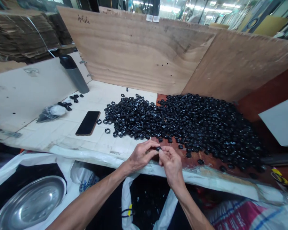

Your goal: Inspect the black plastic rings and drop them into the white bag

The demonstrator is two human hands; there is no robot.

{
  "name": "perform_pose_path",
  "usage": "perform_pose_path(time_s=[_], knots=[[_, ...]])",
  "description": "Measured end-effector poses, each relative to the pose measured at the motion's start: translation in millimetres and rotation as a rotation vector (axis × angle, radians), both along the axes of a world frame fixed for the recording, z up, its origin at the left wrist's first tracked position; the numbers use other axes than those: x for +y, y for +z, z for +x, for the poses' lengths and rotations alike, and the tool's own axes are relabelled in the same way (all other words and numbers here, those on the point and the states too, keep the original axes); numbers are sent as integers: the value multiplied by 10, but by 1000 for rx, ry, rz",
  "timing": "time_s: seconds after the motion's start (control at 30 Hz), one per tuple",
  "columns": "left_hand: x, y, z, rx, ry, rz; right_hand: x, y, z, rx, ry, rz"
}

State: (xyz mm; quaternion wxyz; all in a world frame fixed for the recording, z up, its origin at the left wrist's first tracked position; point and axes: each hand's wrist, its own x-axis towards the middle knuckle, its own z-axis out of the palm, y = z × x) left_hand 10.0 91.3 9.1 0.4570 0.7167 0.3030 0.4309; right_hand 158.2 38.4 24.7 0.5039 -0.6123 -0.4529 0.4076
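Both grips — left hand (141, 155), right hand (171, 161) — pinch one black part (158, 149) above the table's front edge (182, 174).

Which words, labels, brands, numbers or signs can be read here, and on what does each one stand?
"GG", handwritten after a less clear character: wooden board.
White labels on its top edge: too small to read.
Blue print on the white bag: too blurred.
Characters on the red-and-white sack: too blurred.

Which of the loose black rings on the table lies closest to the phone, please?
The ring just beyond the long right edge of the phone; every other ring lies farther away, nearer or in the heap.
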Motion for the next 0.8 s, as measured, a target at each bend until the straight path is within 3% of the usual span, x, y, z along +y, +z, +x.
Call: perform_pose_path(time_s=[0.07,0.13,0.2,0.27,0.3,0.4,0.47,0.63,0.8], knots=[[-92,24,-40,35,26,184,-75,29,-51,184,8,-115],[-169,77,-123,80,-4,268,-171,42,-54,204,74,-182],[-202,154,-244,202,-100,250,-281,18,-4,14,100,-148],[-178,211,-372,423,-147,170,-379,-49,82,-318,31,-4],[-146,215,-425,529,-53,142,-412,-95,128,-479,-10,72],[-6,116,-494,757,518,134,-414,-249,231,-740,-26,184],[87,3,-451,881,672,151,-336,-346,252,-784,14,189],[203,-152,-182,1016,665,193,-47,-510,222,-803,-5,228],[226,-178,9,1034,510,274,30,-498,260,-741,5,258]])
